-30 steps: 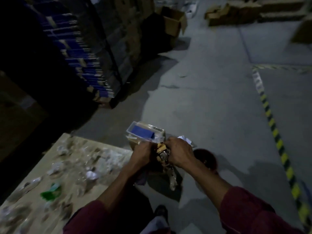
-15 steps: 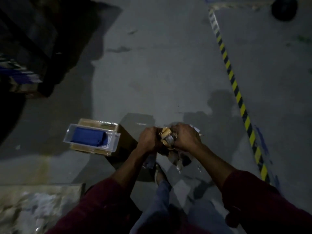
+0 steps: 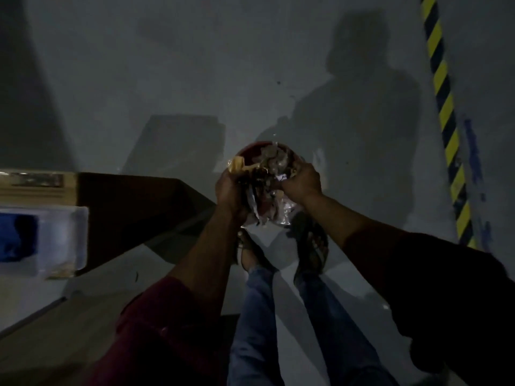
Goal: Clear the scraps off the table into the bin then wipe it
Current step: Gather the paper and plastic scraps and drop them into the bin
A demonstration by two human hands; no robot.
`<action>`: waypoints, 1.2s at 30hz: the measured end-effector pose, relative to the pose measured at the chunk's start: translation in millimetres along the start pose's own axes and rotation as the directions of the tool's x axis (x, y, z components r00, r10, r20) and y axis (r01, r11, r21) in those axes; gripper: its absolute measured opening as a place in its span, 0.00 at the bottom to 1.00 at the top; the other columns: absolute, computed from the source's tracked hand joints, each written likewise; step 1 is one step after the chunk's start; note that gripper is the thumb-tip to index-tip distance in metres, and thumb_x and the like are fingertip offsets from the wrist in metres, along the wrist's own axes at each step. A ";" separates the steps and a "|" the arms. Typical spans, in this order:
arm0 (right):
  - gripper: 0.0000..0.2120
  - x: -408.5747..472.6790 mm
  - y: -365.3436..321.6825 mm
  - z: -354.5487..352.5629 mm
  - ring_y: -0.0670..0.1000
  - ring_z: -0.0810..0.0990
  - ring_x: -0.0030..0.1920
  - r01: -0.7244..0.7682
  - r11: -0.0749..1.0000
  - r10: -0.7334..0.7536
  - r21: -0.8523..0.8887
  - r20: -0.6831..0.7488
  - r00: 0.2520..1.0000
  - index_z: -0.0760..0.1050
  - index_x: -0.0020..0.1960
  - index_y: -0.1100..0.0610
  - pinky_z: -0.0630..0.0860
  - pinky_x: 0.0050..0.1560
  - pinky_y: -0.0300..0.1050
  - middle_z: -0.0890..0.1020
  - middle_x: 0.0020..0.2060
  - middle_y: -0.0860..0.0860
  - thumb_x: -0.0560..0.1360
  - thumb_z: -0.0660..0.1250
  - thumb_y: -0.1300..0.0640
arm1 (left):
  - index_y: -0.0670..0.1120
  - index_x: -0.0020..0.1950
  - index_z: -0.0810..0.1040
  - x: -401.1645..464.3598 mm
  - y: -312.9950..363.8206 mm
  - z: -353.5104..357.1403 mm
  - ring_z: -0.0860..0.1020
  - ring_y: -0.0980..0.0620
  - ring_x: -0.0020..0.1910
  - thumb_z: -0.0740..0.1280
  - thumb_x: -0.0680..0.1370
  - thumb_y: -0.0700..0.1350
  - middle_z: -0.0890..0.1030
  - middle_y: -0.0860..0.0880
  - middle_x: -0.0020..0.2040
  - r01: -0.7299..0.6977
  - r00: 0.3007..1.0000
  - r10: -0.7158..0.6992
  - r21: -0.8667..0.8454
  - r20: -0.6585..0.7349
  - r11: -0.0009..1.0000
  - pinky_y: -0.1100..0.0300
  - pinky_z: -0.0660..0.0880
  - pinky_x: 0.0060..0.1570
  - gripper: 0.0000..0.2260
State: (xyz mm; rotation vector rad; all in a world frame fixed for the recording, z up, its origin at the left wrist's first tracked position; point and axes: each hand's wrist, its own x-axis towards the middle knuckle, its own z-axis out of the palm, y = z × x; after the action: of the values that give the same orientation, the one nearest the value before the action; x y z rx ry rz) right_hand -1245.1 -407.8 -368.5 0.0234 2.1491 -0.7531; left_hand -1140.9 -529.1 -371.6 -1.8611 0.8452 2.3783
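Observation:
Both my hands hold one bundle of scraps (image 3: 267, 188), crumpled clear plastic, paper and a yellowish piece, above a round red bin (image 3: 252, 150) that stands on the floor. My left hand (image 3: 231, 190) grips the bundle's left side and my right hand (image 3: 302, 182) grips its right side. Most of the bin is hidden behind the scraps and my hands; only its far rim shows. The wooden table (image 3: 36, 330) shows only as a dim corner at the lower left.
A clear plastic box with a blue thing inside (image 3: 41, 240) sits on a cardboard box (image 3: 39, 185) at the left. My feet (image 3: 309, 246) stand just behind the bin. A yellow-and-black floor stripe (image 3: 443, 87) runs along the right. Grey concrete floor lies beyond.
My view has swung right and down, away from the littered table. Both hands have carried the bundle of scraps over the red bin.

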 end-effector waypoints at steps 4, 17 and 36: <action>0.38 64.4 53.1 40.5 0.52 0.83 0.58 -0.136 0.967 0.145 0.217 -0.024 0.989 0.79 0.67 0.54 0.79 0.62 0.44 0.84 0.60 0.51 0.60 0.86 0.48 | 0.42 0.52 0.82 53.9 -22.0 -2.3 0.78 0.37 0.59 0.61 0.66 0.46 0.83 0.42 0.54 0.108 0.993 -0.095 -0.232 0.067 0.967 0.45 0.71 0.64 0.19; 0.25 133.1 72.4 92.7 0.50 0.83 0.52 -0.292 0.783 0.301 0.550 0.076 0.951 0.83 0.56 0.49 0.81 0.58 0.53 0.85 0.52 0.45 0.66 0.79 0.35 | 0.47 0.53 0.78 134.2 -34.6 -8.0 0.78 0.39 0.58 0.61 0.77 0.57 0.82 0.43 0.57 0.073 0.992 -0.089 -0.164 -0.093 0.984 0.46 0.75 0.53 0.15; 0.06 144.7 102.5 99.5 0.52 0.83 0.45 -0.211 0.882 0.262 0.421 -0.068 0.963 0.80 0.43 0.52 0.77 0.45 0.40 0.84 0.44 0.50 0.77 0.74 0.59 | 0.49 0.47 0.82 145.2 -60.0 -8.3 0.82 0.46 0.49 0.65 0.78 0.32 0.83 0.45 0.51 -0.040 0.984 0.108 0.419 -0.140 0.907 0.58 0.79 0.44 0.13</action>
State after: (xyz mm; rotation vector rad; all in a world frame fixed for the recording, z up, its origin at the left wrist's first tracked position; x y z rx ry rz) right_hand -1240.8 -409.9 -571.8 0.5596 2.0141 -1.0652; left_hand -1156.9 -527.1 -528.1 -1.8795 1.3350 1.8961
